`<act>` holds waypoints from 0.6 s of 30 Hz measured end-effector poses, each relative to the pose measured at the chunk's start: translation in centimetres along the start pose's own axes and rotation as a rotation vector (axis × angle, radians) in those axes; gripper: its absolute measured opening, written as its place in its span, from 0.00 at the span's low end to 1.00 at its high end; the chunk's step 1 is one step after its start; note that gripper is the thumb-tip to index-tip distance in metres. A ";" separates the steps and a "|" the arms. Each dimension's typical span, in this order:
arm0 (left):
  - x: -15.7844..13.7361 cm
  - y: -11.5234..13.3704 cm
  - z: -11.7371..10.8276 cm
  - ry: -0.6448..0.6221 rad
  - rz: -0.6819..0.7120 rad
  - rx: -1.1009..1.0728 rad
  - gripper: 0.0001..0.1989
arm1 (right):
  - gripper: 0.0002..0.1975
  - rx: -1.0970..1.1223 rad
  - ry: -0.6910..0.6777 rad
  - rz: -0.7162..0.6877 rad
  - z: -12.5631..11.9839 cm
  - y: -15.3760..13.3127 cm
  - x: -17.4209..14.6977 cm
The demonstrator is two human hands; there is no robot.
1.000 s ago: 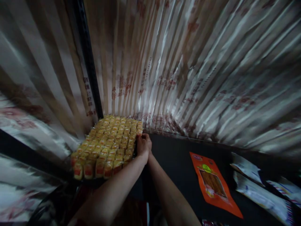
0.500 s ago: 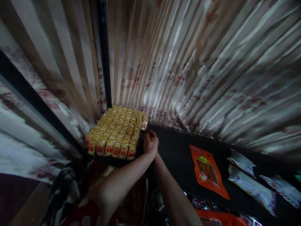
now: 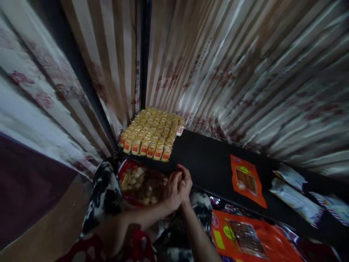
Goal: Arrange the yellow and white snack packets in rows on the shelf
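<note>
My left hand and my right hand are pressed together over my lap, beside the black table's front edge. Both look closed, their fingers bunched against each other; anything between them is hidden. Left of my hands, between my knees, a red-rimmed container or bag holds many small yellowish pieces. Just beyond it, a dense block of small yellow packets with red labels stands in rows on the black table. One whitish-red packet sits at the block's right corner.
An orange food pouch lies on the table to the right, with several white wrapped packs beyond it. Nearer me is a larger orange pouch among shiny packets. Striped, crinkled sheeting and a dark post rise behind.
My joined hands have drawn back from beside the yellow packets to over my lap. The view has tilted down, showing the red-rimmed container and more of the near orange pouch.
</note>
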State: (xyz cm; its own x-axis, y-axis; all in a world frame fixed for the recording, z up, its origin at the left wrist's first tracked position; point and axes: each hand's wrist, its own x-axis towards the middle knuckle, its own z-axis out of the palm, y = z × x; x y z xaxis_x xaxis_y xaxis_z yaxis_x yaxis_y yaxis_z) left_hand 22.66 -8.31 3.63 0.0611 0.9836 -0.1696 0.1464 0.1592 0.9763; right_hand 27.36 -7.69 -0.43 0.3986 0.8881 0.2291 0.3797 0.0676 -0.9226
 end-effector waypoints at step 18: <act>0.6 -11.8 -17.3 0.566 -0.409 0.487 0.15 | 0.19 -0.084 -0.587 0.032 16.1 1.0 -7.7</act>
State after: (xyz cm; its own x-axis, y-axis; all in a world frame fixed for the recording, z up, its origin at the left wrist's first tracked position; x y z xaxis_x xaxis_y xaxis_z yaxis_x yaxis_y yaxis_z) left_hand 3.89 -8.19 -5.67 -0.5730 0.7713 -0.2769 0.4662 0.5847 0.6639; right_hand 11.26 -7.09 -8.14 -0.1079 0.9937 -0.0305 0.4495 0.0214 -0.8930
